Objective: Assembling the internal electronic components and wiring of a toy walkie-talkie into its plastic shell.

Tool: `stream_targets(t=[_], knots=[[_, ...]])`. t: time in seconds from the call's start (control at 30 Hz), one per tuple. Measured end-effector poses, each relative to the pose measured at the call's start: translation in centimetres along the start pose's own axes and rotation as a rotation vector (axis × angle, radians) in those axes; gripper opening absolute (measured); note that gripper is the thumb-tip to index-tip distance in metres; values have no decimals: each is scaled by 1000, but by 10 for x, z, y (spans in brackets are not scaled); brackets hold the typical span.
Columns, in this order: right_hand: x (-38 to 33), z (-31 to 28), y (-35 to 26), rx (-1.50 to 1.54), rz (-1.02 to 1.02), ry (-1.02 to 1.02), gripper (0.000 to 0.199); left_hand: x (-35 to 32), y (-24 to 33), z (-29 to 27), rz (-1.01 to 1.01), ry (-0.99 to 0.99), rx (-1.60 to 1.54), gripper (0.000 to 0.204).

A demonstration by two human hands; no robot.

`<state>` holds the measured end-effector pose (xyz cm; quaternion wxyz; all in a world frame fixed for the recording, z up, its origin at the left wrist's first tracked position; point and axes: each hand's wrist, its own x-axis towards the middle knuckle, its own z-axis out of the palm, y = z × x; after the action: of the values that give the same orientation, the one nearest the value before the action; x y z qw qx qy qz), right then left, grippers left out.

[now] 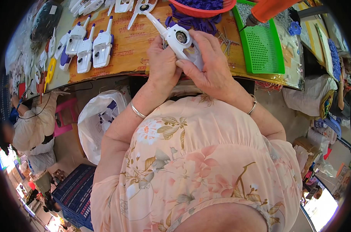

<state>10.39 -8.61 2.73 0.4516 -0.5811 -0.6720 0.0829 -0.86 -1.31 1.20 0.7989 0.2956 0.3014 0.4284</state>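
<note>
Near the table's front edge, both my hands hold a white plastic walkie-talkie shell (174, 46) with a stub antenna pointing up and left. A round dark speaker sits in its face. My left hand (164, 63) is closed around its left side, its fingers partly hidden behind the shell. My right hand (212, 60) grips the right side, thumb along the lower edge and fingers over the top. Left of my hands lie several similar white shells (102, 52) with purple-tipped antennas. Just beyond my hands, another white part with a round dark piece (144, 7) rests on the table.
Purple plastic parts (200, 25) are heaped below a red basin (206, 12). Loose screws or pins (226, 40) lie beside a green perforated tray (262, 50). An orange power screwdriver (266, 11) hangs above it. At left are yellow cutters (50, 73), a white sack (92, 120) and another person (36, 127).
</note>
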Motion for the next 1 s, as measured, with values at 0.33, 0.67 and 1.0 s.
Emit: stream_targets(t=[0.33,0.67,1.0], knots=[[-3,4,1,-14,106,35,69,-1,4,-1,-208,-84,-238,27],[-9,-3,-4,102,142,34,63,-7,2,-2,-156,-342,-416,54],[-15,-4,0,299,272,-22,68,-10,11,2,-123,-312,-167,62]])
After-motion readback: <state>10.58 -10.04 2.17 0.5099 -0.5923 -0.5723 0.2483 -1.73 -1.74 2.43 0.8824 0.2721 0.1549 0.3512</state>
